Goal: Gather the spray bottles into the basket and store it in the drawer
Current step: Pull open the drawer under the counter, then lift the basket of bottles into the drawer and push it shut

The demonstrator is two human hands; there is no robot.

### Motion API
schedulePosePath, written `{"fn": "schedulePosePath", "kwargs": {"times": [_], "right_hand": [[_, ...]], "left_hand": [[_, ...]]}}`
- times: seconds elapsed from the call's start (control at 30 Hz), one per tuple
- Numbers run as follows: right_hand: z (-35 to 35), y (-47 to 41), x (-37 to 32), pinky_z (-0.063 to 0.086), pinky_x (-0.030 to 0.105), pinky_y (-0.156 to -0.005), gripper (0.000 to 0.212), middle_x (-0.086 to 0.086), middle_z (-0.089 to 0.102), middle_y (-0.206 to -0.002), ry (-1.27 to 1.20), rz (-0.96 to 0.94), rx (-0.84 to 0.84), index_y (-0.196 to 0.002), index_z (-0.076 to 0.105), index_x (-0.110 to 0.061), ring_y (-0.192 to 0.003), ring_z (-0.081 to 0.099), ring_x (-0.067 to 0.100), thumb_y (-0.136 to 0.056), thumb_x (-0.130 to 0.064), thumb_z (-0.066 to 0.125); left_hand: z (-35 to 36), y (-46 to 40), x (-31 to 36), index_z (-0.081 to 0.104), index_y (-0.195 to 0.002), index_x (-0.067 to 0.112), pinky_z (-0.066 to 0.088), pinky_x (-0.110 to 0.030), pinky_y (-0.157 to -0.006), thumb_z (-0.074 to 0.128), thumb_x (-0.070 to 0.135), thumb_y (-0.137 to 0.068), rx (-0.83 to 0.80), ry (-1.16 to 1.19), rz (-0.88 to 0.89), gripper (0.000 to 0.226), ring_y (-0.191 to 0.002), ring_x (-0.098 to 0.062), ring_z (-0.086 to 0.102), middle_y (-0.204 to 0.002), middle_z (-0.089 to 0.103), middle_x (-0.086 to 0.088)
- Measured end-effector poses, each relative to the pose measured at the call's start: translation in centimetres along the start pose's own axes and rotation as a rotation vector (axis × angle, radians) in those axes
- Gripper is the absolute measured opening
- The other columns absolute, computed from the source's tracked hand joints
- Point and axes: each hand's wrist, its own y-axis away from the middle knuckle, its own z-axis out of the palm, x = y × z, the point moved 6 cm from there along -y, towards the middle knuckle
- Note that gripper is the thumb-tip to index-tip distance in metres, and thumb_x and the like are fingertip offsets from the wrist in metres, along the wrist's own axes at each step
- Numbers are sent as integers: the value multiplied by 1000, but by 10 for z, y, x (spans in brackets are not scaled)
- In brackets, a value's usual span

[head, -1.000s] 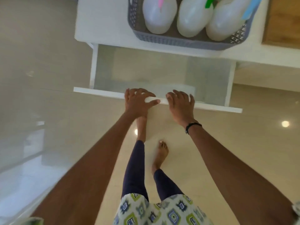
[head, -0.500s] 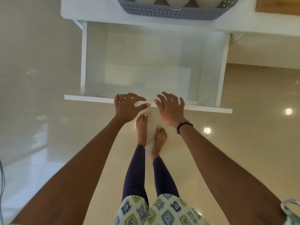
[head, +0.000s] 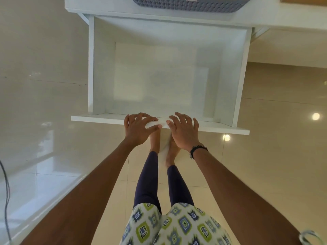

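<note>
The white drawer (head: pixel 99 118) stands pulled far out from under the white countertop (head: pixel 92 7), and nothing lies on its pale floor. My left hand (head: pixel 137 130) grips the middle of the drawer's front panel, fingers over the top edge and thumb below. My right hand (head: pixel 184 133), with a black wristband, holds the same panel just to the right, fingers spread over the edge. The grey woven basket (head: pixel 191 5) sits on the countertop directly above the drawer; only its near wall shows. The spray bottles are out of view past the top edge.
My bare feet (head: pixel 155 142) stand on the glossy beige tiled floor directly below the drawer front. A wooden board (head: pixel 304 0) lies on the countertop at the far right. A thin dark cable (head: pixel 5 191) hangs at the left edge.
The drawer has slid out much further toward me with both hands on its front panel. The view has dropped, so the bottles in the basket have left the frame.
</note>
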Motion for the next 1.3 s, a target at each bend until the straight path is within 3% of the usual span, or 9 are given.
{"fn": "schedulePosePath", "kwargs": {"times": [0.23,0.4,0.57,0.73,0.83,0.93,1.03,1.17,1.3], "right_hand": [[7,6,1,4,47,-118,42,-4,24,-155,12,21,-22,-140,34,-30,-144,16,20,-101,-41,20],[1,-1,9,7,46,-118,44,-2,23,-155,-100,29,-89,-140,35,-27,-144,17,20,-101,-43,26],[-95,-22,34,34,38,-109,36,10,51,-137,-293,29,409,-130,50,-8,-128,46,26,-99,-25,44],[-227,-54,70,43,41,-101,37,19,56,-127,-506,129,875,-125,52,2,-115,55,33,-95,-18,42],[-293,-81,84,41,32,-96,38,18,59,-120,-578,172,1034,-123,53,4,-108,58,29,-95,-18,39],[-344,-114,83,33,33,-73,34,19,54,-87,-485,145,1030,-94,57,2,-81,48,25,-92,-22,32],[-377,-140,74,15,26,-60,25,25,41,-74,-370,131,958,-73,45,1,-71,32,23,-86,-14,30],[-390,-161,71,17,25,-61,28,36,52,-85,-337,181,884,-78,53,5,-76,36,22,-90,-12,34],[-385,-183,83,35,35,-69,18,26,61,-88,-382,168,924,-86,61,7,-79,49,28,-90,-2,45]], "left_hand": [[5,8,-1,57,-124,41,9,-43,-114,45,59,-89,-18,-11,-20,42,-138,-21,29,-142,46,5],[-3,1,1,54,-128,35,10,-46,-115,50,60,-86,-139,5,-50,50,-137,-24,34,-144,46,3],[-84,-32,18,57,-125,23,28,-38,-109,57,46,-89,220,211,-67,43,-126,-25,49,-137,54,-2],[-194,-86,23,55,-125,7,40,-41,-104,59,21,-91,501,504,-63,37,-121,-31,52,-131,57,-13],[-254,-114,33,51,-128,2,41,-31,-100,53,16,-94,594,563,-2,36,-118,-28,55,-130,57,-14],[-297,-143,46,50,-131,6,36,-22,-97,47,20,-97,609,593,-28,37,-123,-22,52,-134,56,-10],[-321,-175,55,53,-130,10,43,-30,-104,45,25,-95,565,632,-16,39,-120,-25,55,-131,59,-10],[-337,-204,64,64,-113,8,48,-32,-83,46,20,-90,570,533,-12,31,-104,-28,62,-108,68,-10],[-342,-221,65,60,-119,10,52,-37,-91,45,11,-90,600,479,-14,33,-105,-30,62,-116,66,-14]]}}
